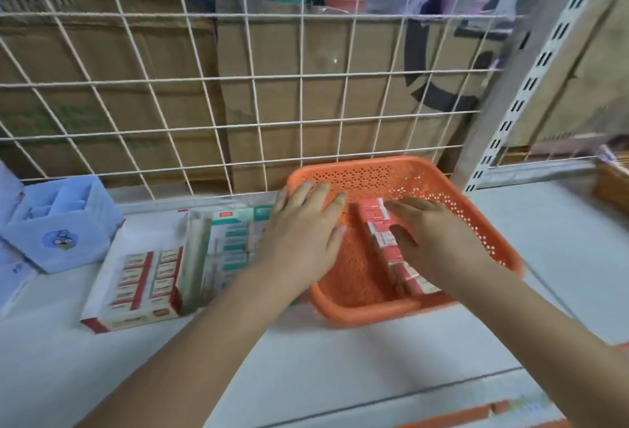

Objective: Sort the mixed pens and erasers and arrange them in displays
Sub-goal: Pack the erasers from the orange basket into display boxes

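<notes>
A person's left hand point(303, 226), fingers spread and straight, steadies the far-left rim of an orange basket point(369, 313) on a white shelf point(551, 243), while the right hand point(434, 238) lies with fingers nearly straight over a row of red-and-white erasers point(372, 214) inside it. To the left stand a half-filled red eraser display box point(144, 277), a green one point(231, 240) and, farther left, a blue pen holder point(59, 233). Lifted as one loose row, the erasers could buckle and scatter back into the basket, or land in the green box.
</notes>
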